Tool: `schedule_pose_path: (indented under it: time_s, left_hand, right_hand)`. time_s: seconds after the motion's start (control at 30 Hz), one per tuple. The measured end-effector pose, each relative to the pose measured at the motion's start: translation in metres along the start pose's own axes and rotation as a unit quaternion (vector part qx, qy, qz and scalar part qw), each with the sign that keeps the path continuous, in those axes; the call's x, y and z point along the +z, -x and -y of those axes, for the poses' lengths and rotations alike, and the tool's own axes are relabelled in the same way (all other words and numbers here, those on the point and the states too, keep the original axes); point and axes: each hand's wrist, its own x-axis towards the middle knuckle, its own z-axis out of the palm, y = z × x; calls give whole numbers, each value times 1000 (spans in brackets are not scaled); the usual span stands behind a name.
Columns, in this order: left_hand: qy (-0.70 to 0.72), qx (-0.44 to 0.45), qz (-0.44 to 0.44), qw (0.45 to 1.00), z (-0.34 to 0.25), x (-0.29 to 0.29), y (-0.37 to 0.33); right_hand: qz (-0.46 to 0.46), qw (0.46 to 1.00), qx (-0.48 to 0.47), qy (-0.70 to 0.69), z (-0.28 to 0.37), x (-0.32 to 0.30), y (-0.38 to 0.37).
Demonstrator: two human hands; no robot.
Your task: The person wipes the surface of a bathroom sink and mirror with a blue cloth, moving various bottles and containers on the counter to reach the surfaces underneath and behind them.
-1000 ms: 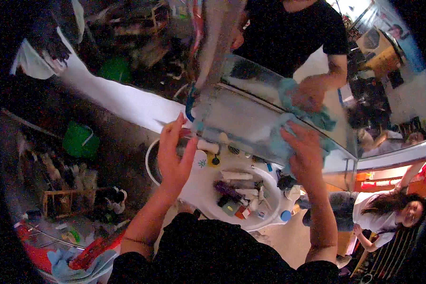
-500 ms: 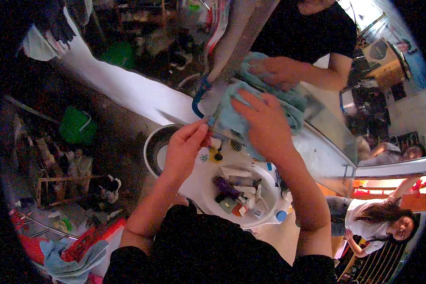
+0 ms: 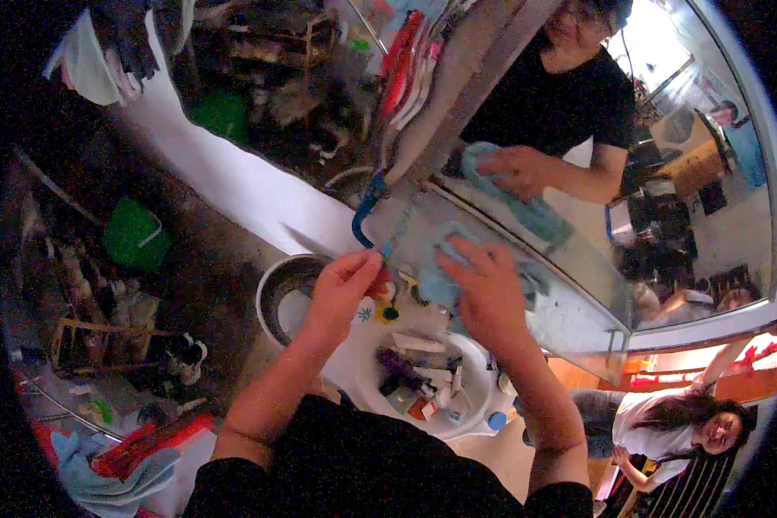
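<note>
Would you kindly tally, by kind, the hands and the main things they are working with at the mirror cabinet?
Hands: 2, left hand and right hand
Light blue cloth: 1, under the right hand
Mirror cabinet: 1
White washbasin: 1
Blue hook: 1
Total: 6

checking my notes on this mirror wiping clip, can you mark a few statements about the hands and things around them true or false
1. The right hand presses a light blue cloth against the mirror. True.
2. The left hand holds a green bucket. False: the green bucket sits on the floor far to the left; the left hand is at the mirror's lower edge, by a blue hook.
3. A white basin below the hands holds tubes and small toiletries. True.
4. The right hand is bare of any cloth. False: the cloth lies under its fingers.
</note>
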Motion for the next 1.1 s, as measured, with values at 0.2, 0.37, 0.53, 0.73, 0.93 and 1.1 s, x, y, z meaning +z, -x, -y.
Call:
schedule_pose_path:
  time_s: [0.2,0.37,0.53,0.73,0.93,1.1]
  left_hand:
    - [-12,7,-7,1000,-3,1,-3]
    - [5,18,14,1000,-7,2,-3]
    - [-25,11,21,999,-23,9,-5]
    - [-45,6,47,998,-23,-3,-8]
    - [94,-70,66,991,-19,-7,-7]
    - [150,-83,68,983,-13,-13,7]
  right_hand:
    - [-166,977,-95,90,6,-62,-70]
    - [-312,895,-110,298,-10,-94,-130]
    - [-315,929,-87,172,-25,-43,-131]
    - [-128,978,-39,162,-10,3,-102]
    - [-35,985,-145,-82,8,-10,-76]
    - [-9,995,-91,-50,40,-17,-23]
